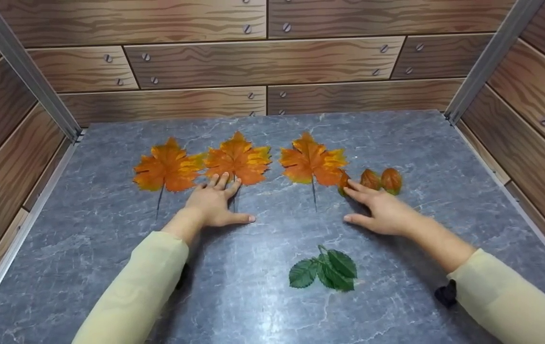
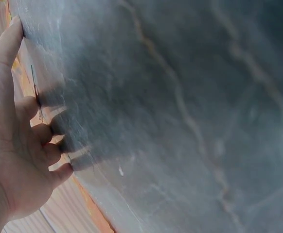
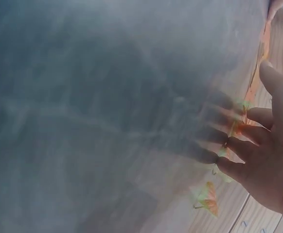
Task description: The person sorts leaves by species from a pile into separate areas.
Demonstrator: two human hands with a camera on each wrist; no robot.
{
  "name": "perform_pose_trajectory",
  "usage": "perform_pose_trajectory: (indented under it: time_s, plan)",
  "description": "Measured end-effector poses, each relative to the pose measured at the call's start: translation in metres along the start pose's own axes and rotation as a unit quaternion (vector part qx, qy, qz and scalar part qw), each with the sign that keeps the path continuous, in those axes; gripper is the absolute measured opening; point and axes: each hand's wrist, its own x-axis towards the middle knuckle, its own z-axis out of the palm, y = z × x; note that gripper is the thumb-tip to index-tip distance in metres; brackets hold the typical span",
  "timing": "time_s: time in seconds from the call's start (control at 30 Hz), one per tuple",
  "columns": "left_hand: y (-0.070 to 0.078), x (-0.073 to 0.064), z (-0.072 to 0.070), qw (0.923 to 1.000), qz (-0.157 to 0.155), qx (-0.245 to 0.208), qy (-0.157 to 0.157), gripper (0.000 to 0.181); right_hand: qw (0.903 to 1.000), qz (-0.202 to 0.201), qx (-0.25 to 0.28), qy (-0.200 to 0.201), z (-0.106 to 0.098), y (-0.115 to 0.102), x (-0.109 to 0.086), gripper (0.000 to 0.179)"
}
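My left hand [image 1: 212, 203] lies with fingers spread, its fingertips at the lower edge of the middle orange maple leaf [image 1: 238, 155] and partly over its stem. To its left is another maple leaf [image 1: 167, 165], stem toward me. My right hand [image 1: 387, 210], fingers extended, has its fingertips at a small orange-brown leaf [image 1: 343, 182], which overlaps the edge of the right maple leaf [image 1: 311, 157]. Two more small leaves, a middle one [image 1: 370, 178] and an outer one [image 1: 391, 180], lie just beyond its knuckles. In the wrist views, the left fingers [image 2: 51, 153] and right fingers [image 3: 241, 148] reach down to the tabletop.
A sprig of green leaves [image 1: 325, 270] lies nearer to me on the grey marbled tabletop [image 1: 253, 248]. Wood-patterned panels [image 1: 262, 62] stand behind and at both sides, with metal posts at the back corners.
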Motion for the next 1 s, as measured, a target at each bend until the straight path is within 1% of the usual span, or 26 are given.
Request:
perform_pose_trajectory:
  time_s: [0.23, 0.6, 0.73, 1.0]
  plan:
    - [0.0028, 0.0012, -0.0013, 1.0, 0.0, -0.003, -0.006, 0.116, 0.9996, 0.001, -0.014, -0.024, 0.002, -0.0011, -0.0035, 0.085]
    - [0.0034, 0.0019, -0.0014, 1.0, 0.007, -0.003, -0.004, 0.116, 0.9992, 0.013, -0.005, -0.037, 0.0026, -0.0024, -0.0051, 0.092]
    - [0.002, 0.0002, -0.0005, 0.9999, 0.008, -0.008, 0.002, 0.116, 0.9992, 0.015, 0.002, -0.037, 0.0028, -0.0031, -0.0036, 0.093]
    - [0.0022, -0.0067, 0.0012, 0.9993, 0.002, -0.023, 0.031, 0.116, 0.9988, 0.018, 0.009, -0.044, 0.0034, -0.0049, -0.0011, 0.094]
